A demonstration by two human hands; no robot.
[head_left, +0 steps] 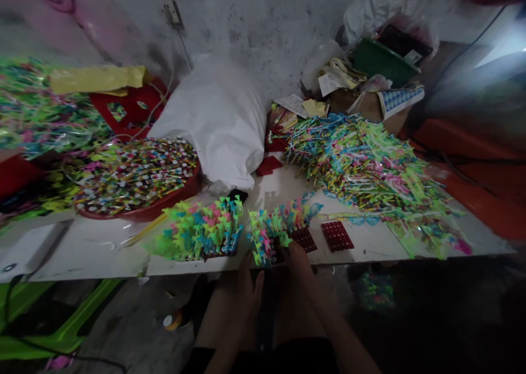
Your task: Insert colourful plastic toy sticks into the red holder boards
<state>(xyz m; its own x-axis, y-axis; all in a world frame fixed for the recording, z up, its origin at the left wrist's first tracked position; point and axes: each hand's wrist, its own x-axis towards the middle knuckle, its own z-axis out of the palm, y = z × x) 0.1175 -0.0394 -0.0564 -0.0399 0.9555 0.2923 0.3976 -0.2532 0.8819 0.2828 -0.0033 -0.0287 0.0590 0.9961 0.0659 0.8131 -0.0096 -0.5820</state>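
Note:
In the head view, a small block of upright plastic figures in green, blue and pink stands at the table's front edge, between my hands. Below its left front corner is my left hand, thumb and fingers apart, nothing visible in it. My right hand is at the block's right side, near a dark red perforated board; its fingertips are dark and partly hidden, so I cannot tell whether it grips anything. A larger cluster of similar figures stands to the left. Another red perforated board lies flat on the right.
A red basin of small multicoloured pieces stands left on the white table. Behind sits a stuffed white sack. A big heap of colourful plastic sticks covers the right. A white box lies far left.

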